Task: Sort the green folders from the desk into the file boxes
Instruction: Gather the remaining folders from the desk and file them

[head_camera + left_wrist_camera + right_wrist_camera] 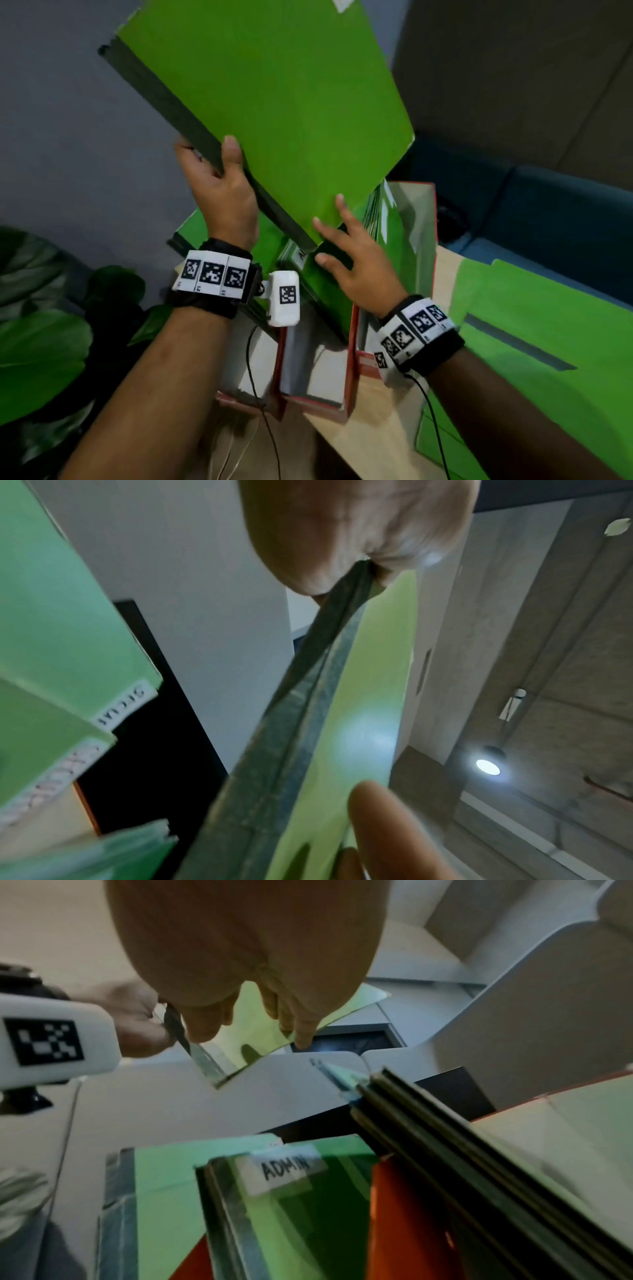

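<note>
A green folder (274,113) with a dark spine is tilted in the air above the red file boxes (352,359). My left hand (219,178) grips the spine, thumb on the green face; in the left wrist view the spine (301,723) runs between thumb and fingers. My right hand (342,253) is spread, with straight fingertips touching the folder's lower corner. Below it, green folders (329,301) stand in the boxes, one labelled ADMIN (284,1169). More green folders (531,342) lie on the desk at the right.
The wooden desk (387,428) ends near the boxes at the left. Large plant leaves (41,342) fill the lower left. A blue seat (548,212) stands beyond the desk. Thin cables (260,394) hang from my wrists in front of the boxes.
</note>
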